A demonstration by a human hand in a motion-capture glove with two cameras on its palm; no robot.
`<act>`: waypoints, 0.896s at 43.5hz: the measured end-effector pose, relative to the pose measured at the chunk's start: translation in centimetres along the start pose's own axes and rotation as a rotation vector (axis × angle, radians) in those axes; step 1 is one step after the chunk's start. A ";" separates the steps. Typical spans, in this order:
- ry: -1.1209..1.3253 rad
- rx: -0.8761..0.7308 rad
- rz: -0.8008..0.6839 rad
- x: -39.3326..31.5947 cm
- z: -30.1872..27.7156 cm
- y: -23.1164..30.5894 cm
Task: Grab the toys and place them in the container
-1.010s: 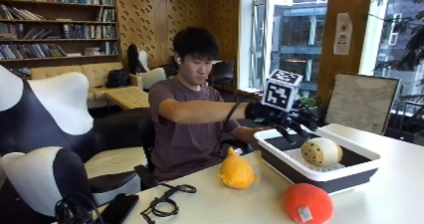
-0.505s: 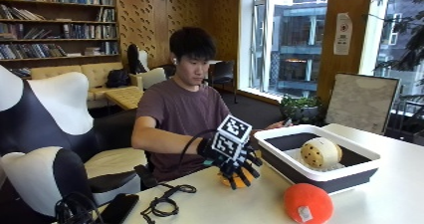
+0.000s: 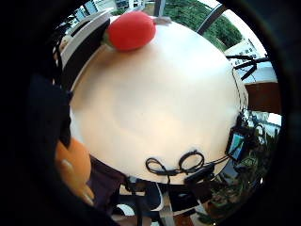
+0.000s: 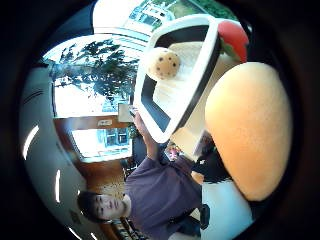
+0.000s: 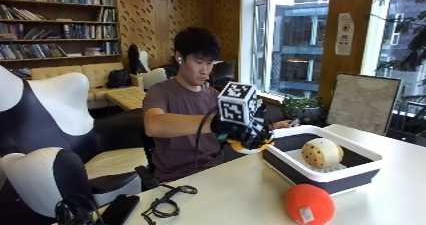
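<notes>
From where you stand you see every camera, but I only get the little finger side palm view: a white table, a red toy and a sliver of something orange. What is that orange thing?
Observer: It is an orange plush toy, gripped in the gloved right hand and lifted above the table.
Operator: Where is the container it goes into?
Observer: A white-rimmed bin sits on the table beside the raised hand.
Operator: Is anything inside yet?
Observer: Yes, a cream ball toy with dark dots lies in it.
Operator: And the red toy I see?
Observer: The red toy lies on the table outside the bin, in front of its near wall.
</notes>
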State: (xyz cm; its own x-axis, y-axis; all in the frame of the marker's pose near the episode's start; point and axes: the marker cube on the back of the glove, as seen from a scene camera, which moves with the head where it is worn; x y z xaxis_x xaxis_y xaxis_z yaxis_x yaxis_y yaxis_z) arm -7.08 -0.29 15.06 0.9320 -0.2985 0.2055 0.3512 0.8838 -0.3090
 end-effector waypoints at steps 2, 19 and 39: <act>0.041 0.008 0.003 -0.8 -2.0 -0.8; 0.137 0.018 -0.031 -7.6 -6.0 -3.6; 0.283 0.073 -0.147 -24.5 -3.5 -13.0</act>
State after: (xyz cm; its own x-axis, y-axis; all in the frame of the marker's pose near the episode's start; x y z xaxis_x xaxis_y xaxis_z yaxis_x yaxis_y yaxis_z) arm -34.12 -5.68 10.82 0.8631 -0.5043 -0.0261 0.4864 0.8442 -0.2254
